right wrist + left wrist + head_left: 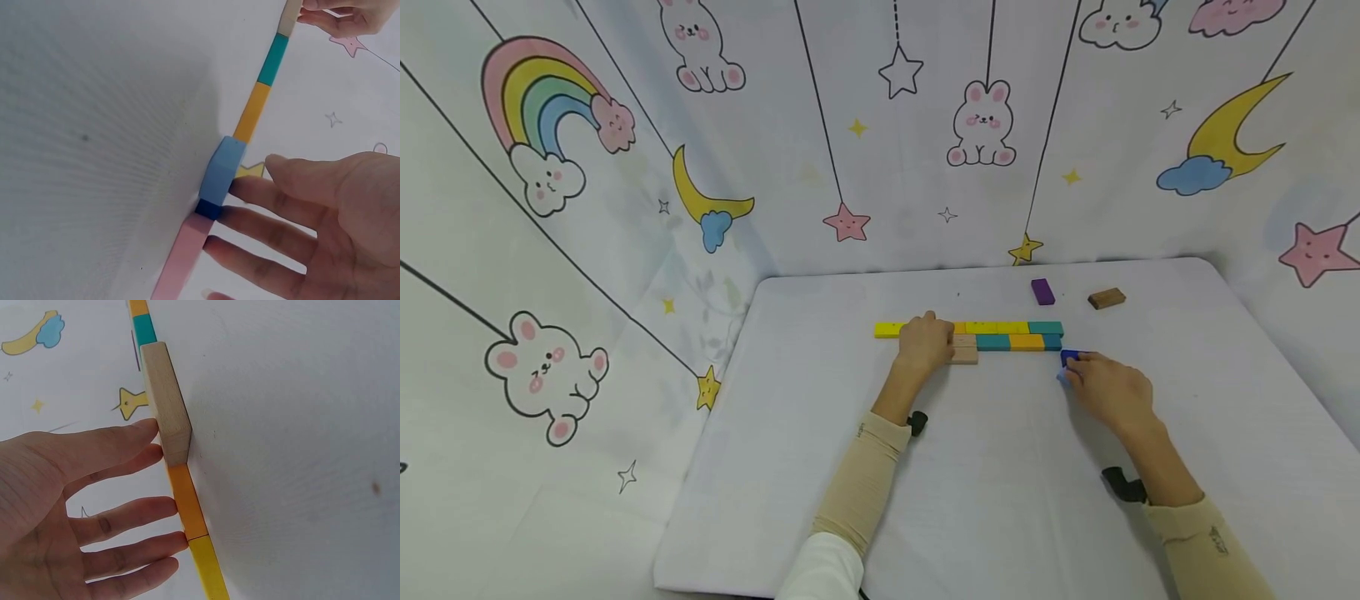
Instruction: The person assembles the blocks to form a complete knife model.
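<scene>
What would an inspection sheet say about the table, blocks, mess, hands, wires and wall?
Surface: white table, blocks towards its far side.
Job's things: coloured block rows lie side by side.
Clutter: purple block and brown block lie apart, farther back.
Grippers: left hand touches a wood block; right hand touches a light blue block.
Cables: dark line beside the left sleeve, possibly a cable.
Surroundings: printed cloth behind the table.

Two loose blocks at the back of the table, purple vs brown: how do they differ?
Color: the purple block is solid purple; the brown block is a brown wood tone.
Pose: the purple block's long side points roughly away from the person; the brown block's runs more side to side.
Shared: both lie apart from the block rows, touched by neither the left hand nor the right hand.
</scene>
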Action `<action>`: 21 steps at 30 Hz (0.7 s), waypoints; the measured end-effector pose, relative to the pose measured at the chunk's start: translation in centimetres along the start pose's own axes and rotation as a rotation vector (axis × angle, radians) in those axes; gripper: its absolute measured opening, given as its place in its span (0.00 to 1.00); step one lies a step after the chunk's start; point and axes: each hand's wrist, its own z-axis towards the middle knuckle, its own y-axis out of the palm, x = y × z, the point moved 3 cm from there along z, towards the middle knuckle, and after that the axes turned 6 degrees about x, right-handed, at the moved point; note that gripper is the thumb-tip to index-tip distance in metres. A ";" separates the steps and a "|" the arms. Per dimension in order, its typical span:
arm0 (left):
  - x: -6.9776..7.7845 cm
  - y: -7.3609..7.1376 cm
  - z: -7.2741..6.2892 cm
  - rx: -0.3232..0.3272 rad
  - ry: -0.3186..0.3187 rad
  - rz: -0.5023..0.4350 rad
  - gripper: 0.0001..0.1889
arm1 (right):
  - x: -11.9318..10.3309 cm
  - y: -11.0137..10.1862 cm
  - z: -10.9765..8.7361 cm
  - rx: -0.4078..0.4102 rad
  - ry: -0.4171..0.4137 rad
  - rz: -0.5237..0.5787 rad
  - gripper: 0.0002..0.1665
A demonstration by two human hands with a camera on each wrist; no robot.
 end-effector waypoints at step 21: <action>0.1 0.0 -0.1 0.000 0.007 -0.004 0.08 | -3.4 0.7 -0.3 0.079 -0.105 0.008 0.24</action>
